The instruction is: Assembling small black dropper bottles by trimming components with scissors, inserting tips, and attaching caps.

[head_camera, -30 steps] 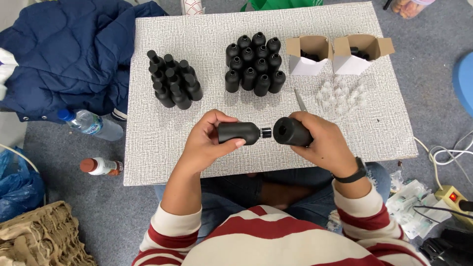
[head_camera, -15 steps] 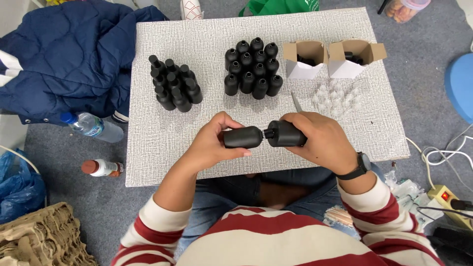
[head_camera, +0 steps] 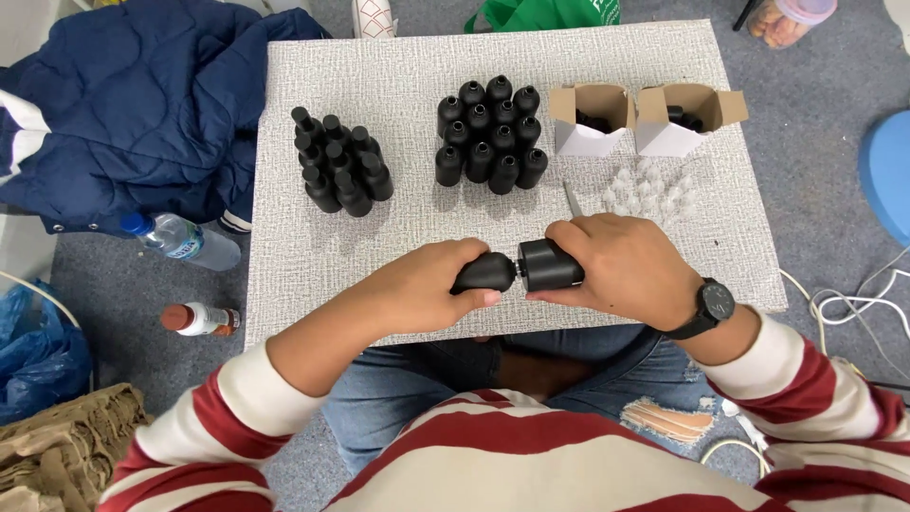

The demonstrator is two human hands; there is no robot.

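Black bottle [head_camera: 485,272] lies on its side in your left hand [head_camera: 427,284], fingers wrapped round its body, just above the near edge of the table [head_camera: 379,76]; your right hand [head_camera: 621,265] is closed round the black cap [head_camera: 550,264], its open end against the bottle's neck. If you push the two together tilted, I judge the cap could seat crooked or slip out, since both look smooth, matte and rounded, with little to bite on. A slip could send either piece off the near edge, or your knuckles into the small clear plastic pieces [head_camera: 649,188] just beyond. The table is pale and coarsely woven in texture. On it stand two clusters of black bottles, capped ones [head_camera: 339,161] and broader ones [head_camera: 490,133], then two open white cardboard boxes [head_camera: 645,118] with brown flaps.
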